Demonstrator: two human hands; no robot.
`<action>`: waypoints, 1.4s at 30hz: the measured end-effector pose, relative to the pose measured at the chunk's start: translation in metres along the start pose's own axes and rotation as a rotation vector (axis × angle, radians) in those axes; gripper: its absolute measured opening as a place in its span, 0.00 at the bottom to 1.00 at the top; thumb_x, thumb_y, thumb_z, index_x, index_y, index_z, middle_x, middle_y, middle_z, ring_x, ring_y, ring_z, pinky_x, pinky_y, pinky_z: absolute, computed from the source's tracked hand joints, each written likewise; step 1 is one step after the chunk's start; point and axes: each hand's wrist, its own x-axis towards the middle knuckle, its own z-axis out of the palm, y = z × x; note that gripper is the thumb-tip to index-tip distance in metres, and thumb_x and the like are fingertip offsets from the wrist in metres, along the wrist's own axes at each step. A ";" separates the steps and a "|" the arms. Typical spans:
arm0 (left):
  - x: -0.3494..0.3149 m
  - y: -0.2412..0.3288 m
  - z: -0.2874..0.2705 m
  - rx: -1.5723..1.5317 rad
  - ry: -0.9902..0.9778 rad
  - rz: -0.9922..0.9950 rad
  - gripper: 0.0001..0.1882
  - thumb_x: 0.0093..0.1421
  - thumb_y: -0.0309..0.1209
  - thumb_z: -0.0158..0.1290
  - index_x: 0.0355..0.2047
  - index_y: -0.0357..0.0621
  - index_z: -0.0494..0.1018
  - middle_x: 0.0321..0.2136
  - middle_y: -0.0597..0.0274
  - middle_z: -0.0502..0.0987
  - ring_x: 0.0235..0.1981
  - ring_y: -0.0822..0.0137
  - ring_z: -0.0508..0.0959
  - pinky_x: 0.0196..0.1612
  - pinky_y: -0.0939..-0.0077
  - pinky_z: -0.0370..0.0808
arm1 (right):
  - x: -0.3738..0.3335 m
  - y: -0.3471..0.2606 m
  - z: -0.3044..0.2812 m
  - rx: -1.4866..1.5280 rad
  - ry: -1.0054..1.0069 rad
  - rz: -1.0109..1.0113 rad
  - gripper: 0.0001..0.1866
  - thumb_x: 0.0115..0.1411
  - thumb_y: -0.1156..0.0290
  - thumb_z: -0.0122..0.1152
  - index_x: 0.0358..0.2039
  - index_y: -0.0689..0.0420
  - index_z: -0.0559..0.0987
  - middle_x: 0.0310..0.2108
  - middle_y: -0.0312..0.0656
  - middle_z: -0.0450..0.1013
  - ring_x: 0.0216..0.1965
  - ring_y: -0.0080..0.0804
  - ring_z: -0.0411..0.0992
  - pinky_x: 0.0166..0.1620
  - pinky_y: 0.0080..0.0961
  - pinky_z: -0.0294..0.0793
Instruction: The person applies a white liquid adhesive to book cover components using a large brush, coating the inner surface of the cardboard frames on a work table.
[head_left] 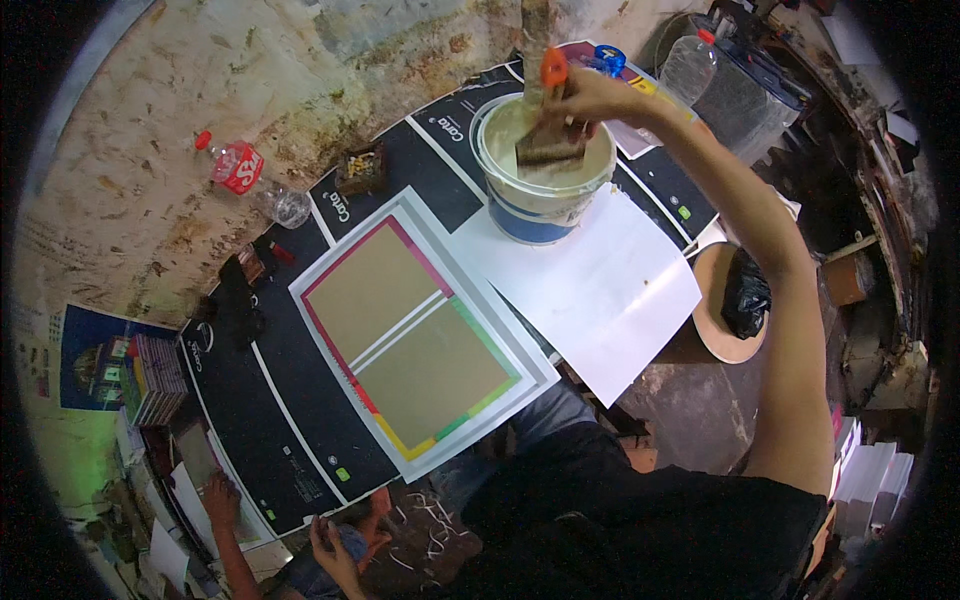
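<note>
My right hand (592, 104) grips a wide flat paintbrush (550, 152) with an orange-red handle end. It holds the brush over the mouth of a white bucket (545, 205) with a blue band. Pale, creamy paste coats the bucket's inside, and the bristles hang down into its opening. Under and in front of the bucket lie white paper sheets (610, 290). To their left, two brown boards (440, 375) rest side by side on a white sheet with a pink, red, yellow and green border. My left hand is out of view.
Black printed sheets (285, 415) cover the table. Plastic bottles (238, 165) lie by the stained wall, near a small box (360, 170). A clear bottle (688, 68) stands far right. At lower left are a book stack (155, 380) and another person's hands (222, 500). A round stool (712, 325) stands right.
</note>
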 end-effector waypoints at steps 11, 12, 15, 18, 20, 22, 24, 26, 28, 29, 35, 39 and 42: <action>-0.017 0.037 0.018 -0.107 -0.299 -0.128 0.25 0.65 0.37 0.50 0.56 0.31 0.64 0.52 0.46 0.70 0.52 0.58 0.71 0.52 0.65 0.68 | -0.060 -0.026 -0.047 -0.010 0.417 -0.123 0.23 0.55 0.50 0.63 0.34 0.61 0.80 0.25 0.39 0.76 0.23 0.22 0.73 0.25 0.21 0.72; -0.019 0.027 0.014 -0.113 -0.287 -0.126 0.25 0.65 0.37 0.50 0.56 0.31 0.64 0.52 0.46 0.70 0.52 0.58 0.71 0.52 0.65 0.68 | -0.058 -0.023 -0.043 -0.061 0.414 -0.139 0.22 0.55 0.51 0.63 0.33 0.61 0.80 0.25 0.39 0.76 0.23 0.23 0.73 0.26 0.21 0.73; -0.034 -0.026 0.003 0.162 -0.296 -0.097 0.24 0.66 0.35 0.48 0.57 0.31 0.63 0.53 0.46 0.69 0.53 0.58 0.71 0.53 0.67 0.68 | -0.060 -0.026 -0.036 -0.154 0.420 -0.146 0.19 0.56 0.55 0.62 0.31 0.62 0.79 0.23 0.39 0.76 0.22 0.23 0.74 0.26 0.21 0.72; -0.057 -0.050 -0.007 0.020 -0.276 -0.134 0.25 0.65 0.49 0.46 0.50 0.40 0.72 0.42 0.53 0.77 0.44 0.57 0.77 0.48 0.62 0.73 | -0.067 -0.028 -0.029 -0.169 0.454 -0.205 0.20 0.55 0.54 0.63 0.29 0.62 0.78 0.21 0.39 0.75 0.22 0.24 0.75 0.24 0.20 0.71; -0.073 -0.046 -0.004 0.201 -0.198 -0.025 0.25 0.66 0.47 0.46 0.52 0.39 0.71 0.43 0.53 0.77 0.44 0.56 0.76 0.45 0.65 0.73 | -0.082 -0.033 -0.030 -0.082 0.411 -0.146 0.23 0.55 0.50 0.64 0.28 0.61 0.77 0.22 0.39 0.76 0.22 0.24 0.75 0.23 0.19 0.71; -0.076 -0.108 -0.005 0.129 -0.292 -0.139 0.25 0.66 0.47 0.46 0.53 0.39 0.70 0.44 0.52 0.76 0.45 0.55 0.76 0.45 0.65 0.72 | -0.092 -0.032 -0.035 -0.173 0.432 -0.160 0.24 0.55 0.48 0.63 0.29 0.61 0.77 0.22 0.39 0.76 0.21 0.24 0.75 0.22 0.18 0.70; -0.094 -0.128 -0.008 0.060 -0.326 -0.272 0.25 0.66 0.46 0.46 0.54 0.38 0.69 0.46 0.52 0.76 0.45 0.53 0.75 0.45 0.66 0.71 | -0.085 -0.050 -0.024 -0.038 0.349 -0.113 0.25 0.56 0.49 0.62 0.31 0.64 0.77 0.23 0.41 0.75 0.24 0.27 0.73 0.31 0.26 0.74; -0.089 -0.099 0.003 0.080 -0.301 -0.170 0.25 0.66 0.46 0.46 0.53 0.38 0.69 0.45 0.51 0.76 0.44 0.54 0.76 0.44 0.66 0.72 | -0.086 -0.031 -0.031 -0.149 0.403 -0.087 0.25 0.56 0.49 0.61 0.31 0.64 0.77 0.22 0.41 0.75 0.25 0.29 0.73 0.31 0.27 0.74; -0.102 -0.083 0.003 0.084 -0.269 -0.119 0.25 0.66 0.46 0.46 0.53 0.38 0.70 0.45 0.51 0.76 0.43 0.54 0.76 0.43 0.66 0.72 | -0.069 -0.025 -0.025 -0.253 0.422 -0.100 0.25 0.57 0.49 0.61 0.31 0.64 0.76 0.22 0.42 0.74 0.25 0.30 0.74 0.31 0.28 0.73; -0.103 -0.075 0.006 0.083 -0.264 -0.082 0.25 0.66 0.46 0.46 0.53 0.38 0.70 0.45 0.51 0.76 0.43 0.54 0.77 0.42 0.66 0.73 | -0.068 -0.022 -0.026 -0.232 0.416 -0.140 0.23 0.58 0.50 0.59 0.31 0.62 0.76 0.21 0.39 0.73 0.21 0.27 0.72 0.26 0.24 0.70; -0.107 -0.073 0.010 0.065 -0.159 0.377 0.22 0.64 0.40 0.50 0.51 0.36 0.70 0.42 0.50 0.78 0.35 0.59 0.80 0.37 0.69 0.75 | -0.048 -0.044 -0.032 -0.298 0.218 -0.114 0.20 0.61 0.52 0.56 0.32 0.59 0.74 0.20 0.37 0.72 0.15 0.23 0.69 0.18 0.21 0.68; -0.089 -0.014 0.024 -0.122 -0.168 0.043 0.23 0.66 0.34 0.48 0.57 0.32 0.64 0.54 0.47 0.69 0.53 0.60 0.71 0.54 0.70 0.67 | -0.018 -0.056 -0.039 -0.379 0.059 -0.081 0.17 0.61 0.55 0.55 0.33 0.58 0.73 0.20 0.37 0.72 0.15 0.23 0.69 0.18 0.22 0.68; -0.051 0.034 0.049 -0.416 -0.106 0.104 0.22 0.66 0.34 0.48 0.56 0.33 0.64 0.53 0.50 0.70 0.53 0.63 0.71 0.54 0.71 0.67 | 0.007 -0.081 -0.031 -0.705 -0.037 -0.140 0.17 0.57 0.58 0.56 0.37 0.59 0.72 0.23 0.40 0.73 0.26 0.29 0.70 0.31 0.28 0.71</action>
